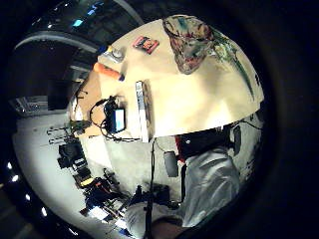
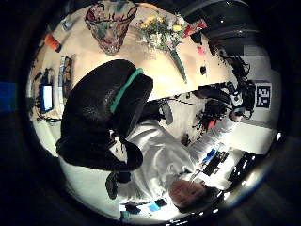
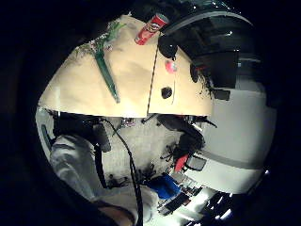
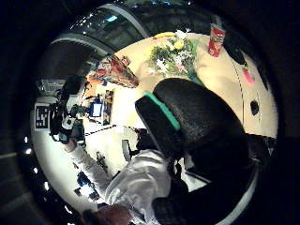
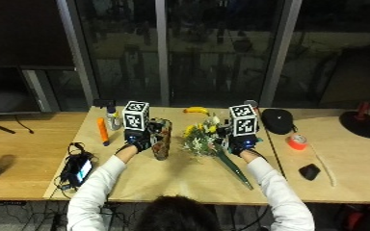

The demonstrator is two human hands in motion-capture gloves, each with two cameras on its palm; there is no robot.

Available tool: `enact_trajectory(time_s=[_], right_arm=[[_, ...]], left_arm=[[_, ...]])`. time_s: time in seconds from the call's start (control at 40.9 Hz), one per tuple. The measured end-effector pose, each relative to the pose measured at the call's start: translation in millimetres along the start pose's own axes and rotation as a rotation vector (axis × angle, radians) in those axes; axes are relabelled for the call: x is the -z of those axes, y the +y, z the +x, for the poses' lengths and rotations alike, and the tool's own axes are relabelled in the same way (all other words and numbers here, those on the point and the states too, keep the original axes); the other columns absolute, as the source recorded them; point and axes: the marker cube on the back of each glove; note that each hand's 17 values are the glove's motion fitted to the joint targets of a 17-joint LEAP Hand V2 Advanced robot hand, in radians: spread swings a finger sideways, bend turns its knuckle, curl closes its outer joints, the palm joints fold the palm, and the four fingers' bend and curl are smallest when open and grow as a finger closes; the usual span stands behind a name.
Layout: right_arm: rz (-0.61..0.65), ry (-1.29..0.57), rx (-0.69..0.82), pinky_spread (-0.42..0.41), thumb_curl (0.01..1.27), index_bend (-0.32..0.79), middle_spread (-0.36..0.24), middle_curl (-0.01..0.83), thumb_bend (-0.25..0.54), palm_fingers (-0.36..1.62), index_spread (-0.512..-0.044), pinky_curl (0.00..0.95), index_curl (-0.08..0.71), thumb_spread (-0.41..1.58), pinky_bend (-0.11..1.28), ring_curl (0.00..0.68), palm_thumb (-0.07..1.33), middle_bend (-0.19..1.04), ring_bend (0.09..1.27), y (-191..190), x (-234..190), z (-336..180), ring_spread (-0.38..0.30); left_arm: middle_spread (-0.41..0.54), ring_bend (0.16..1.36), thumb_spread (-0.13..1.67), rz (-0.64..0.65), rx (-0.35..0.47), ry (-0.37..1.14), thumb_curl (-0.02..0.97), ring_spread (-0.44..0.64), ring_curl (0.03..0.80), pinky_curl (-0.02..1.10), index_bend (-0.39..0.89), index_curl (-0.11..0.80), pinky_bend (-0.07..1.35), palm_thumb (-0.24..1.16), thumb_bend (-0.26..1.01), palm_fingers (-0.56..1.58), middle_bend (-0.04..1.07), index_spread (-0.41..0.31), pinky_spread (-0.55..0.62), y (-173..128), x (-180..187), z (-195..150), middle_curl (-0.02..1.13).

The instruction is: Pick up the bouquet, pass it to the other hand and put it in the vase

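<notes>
The table (image 5: 172, 178) spreads under both raised hands. The bouquet (image 5: 205, 139) lies flat on it between the hands, its blooms nearer the left one and its green stem running out below the right hand (image 5: 241, 142). The vase (image 5: 161, 138) stands upright just beside the left hand (image 5: 138, 139). Both hands hover well apart, holding nothing, fingers loosely curved in the palm views. A red can (image 4: 216, 40) stands beyond the right hand.

The hands' (image 5: 138, 140) fingers are hidden from above, and the vase (image 5: 161, 138) partly (left hand).
</notes>
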Motion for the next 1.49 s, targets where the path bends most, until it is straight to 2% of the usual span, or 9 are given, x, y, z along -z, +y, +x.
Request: enact_trajectory(time_s=[0.122, 0.293, 0.586, 0.733, 0.904, 1.099, 1.27, 1.343, 1.49], right_arm=[[0.005, -0.002, 0.008, 0.145, 0.07, 0.04, 0.04, 0.083, 0.181, 0.32, -0.254, 0.2, 0.026, 0.7, 0.58, 0.166, 0.3, 0.19, 0.51, 5.7, -0.6, -1.4, 0.053], [-0.011, -0.019, 0.014, 0.182, 0.1, 0.07, 0.051, 0.146, 0.165, 0.27, -0.314, 0.26, 0.044, 0.98, 0.63, 0.219, 0.31, 0.21, 0.56, 12.1, -4.9, 3.5, 0.069], [-0.007, -0.058, 0.011, 0.201, 0.14, 0.09, 0.057, 0.229, 0.12, 0.24, -0.339, 0.297, 0.07, 1.18, 0.64, 0.257, 0.32, 0.26, 0.6, 2.1, -3.1, 8.2, 0.078], [-0.074, -0.044, 0.031, 0.204, 0.16, 0.08, 0.05, 0.26, 0.095, 0.27, -0.333, 0.308, 0.075, 1.21, 0.65, 0.274, 0.33, 0.28, 0.63, 9.9, -2.4, 15.9, 0.079], [-0.091, -0.069, 0.0, 0.205, 0.18, 0.1, 0.034, 0.275, 0.059, 0.23, -0.361, 0.328, 0.096, 1.19, 0.67, 0.284, 0.35, 0.24, 0.61, 0.8, -2.9, 35.4, 0.089], [-0.151, -0.16, -0.071, 0.219, 0.22, 0.07, 0.056, 0.3, 0.027, 0.25, -0.334, 0.335, 0.092, 1.16, 0.69, 0.292, 0.39, 0.27, 0.64, -21.5, -18.5, 59.4, 0.104], [-0.23, -0.267, -0.123, 0.238, 0.25, 0.06, 0.09, 0.322, 0.003, 0.3, -0.266, 0.347, 0.085, 1.14, 0.73, 0.304, 0.43, 0.29, 0.66, -43.8, -46.8, 78.1, 0.116], [-0.335, -0.29, -0.21, 0.24, 0.25, 0.06, 0.106, 0.327, -0.009, 0.3, -0.238, 0.356, 0.083, 1.13, 0.74, 0.312, 0.43, 0.29, 0.67, -46.0, -63.6, 85.4, 0.122], [-0.603, -0.175, -0.424, 0.235, 0.27, 0.04, 0.121, 0.341, -0.018, 0.33, -0.211, 0.362, 0.067, 1.12, 0.77, 0.325, 0.44, 0.3, 0.71, -40.4, -106.2, 95.1, 0.112]], left_arm=[[0.216, 0.46, 0.69, -0.005, 0.008, 0.009, 0.06, 0.27, 0.119, 0.13, 0.16, 0.084, 0.37, 0.17, 0.09, 0.2, 0.14, 0.022, 0.27, -4.3, -4.2, -1.3, 0.05], [0.275, 0.5, 0.94, -0.023, -0.008, 0.007, 0.101, 0.37, 0.161, 0.18, 0.17, 0.145, 0.4, 0.18, 0.07, 0.15, 0.16, 0.028, 0.35, -4.2, -7.5, 2.3, 0.09], [0.31, 0.54, 1.11, -0.011, -0.043, 0.012, 0.158, 0.42, 0.194, 0.24, 0.17, 0.218, 0.41, 0.19, 0.02, 0.12, 0.18, 0.031, 0.39, 3.6, -9.3, 9.0, 0.14], [0.311, 0.54, 1.14, -0.003, -0.06, 0.014, 0.18, 0.43, 0.206, 0.25, 0.16, 0.239, 0.42, 0.2, 0.0, 0.11, 0.18, 0.032, 0.4, 4.8, -14.3, 16.8, 0.17], [0.316, 0.55, 1.16, 0.003, -0.084, 0.012, 0.2, 0.44, 0.217, 0.27, 0.16, 0.259, 0.42, 0.2, -0.01, 0.1, 0.18, 0.032, 0.4, 13.2, -17.6, 24.4, 0.19], [0.314, 0.54, 1.18, 0.096, -0.098, 0.062, 0.22, 0.45, 0.22, 0.27, 0.18, 0.286, 0.34, 0.23, -0.01, 0.1, 0.22, 0.032, 0.43, 15.7, -16.4, 26.6, 0.23], [0.306, 0.53, 1.2, 0.059, -0.096, 0.0, 0.238, 0.45, 0.221, 0.27, 0.16, 0.302, 0.31, 0.28, 0.0, 0.11, 0.21, 0.032, 0.44, 0.3, -29.3, 25.0, 0.25], [0.313, 0.53, 1.21, 0.067, -0.111, -0.012, 0.242, 0.46, 0.225, 0.28, 0.16, 0.303, 0.31, 0.28, -0.01, 0.09, 0.2, 0.032, 0.44, -0.5, -33.4, 26.8, 0.26], [0.318, 0.53, 1.22, 0.082, -0.169, 0.002, 0.249, 0.46, 0.227, 0.28, 0.15, 0.305, 0.31, 0.3, -0.01, 0.09, 0.19, 0.032, 0.45, 5.3, -37.2, 35.0, 0.27]])
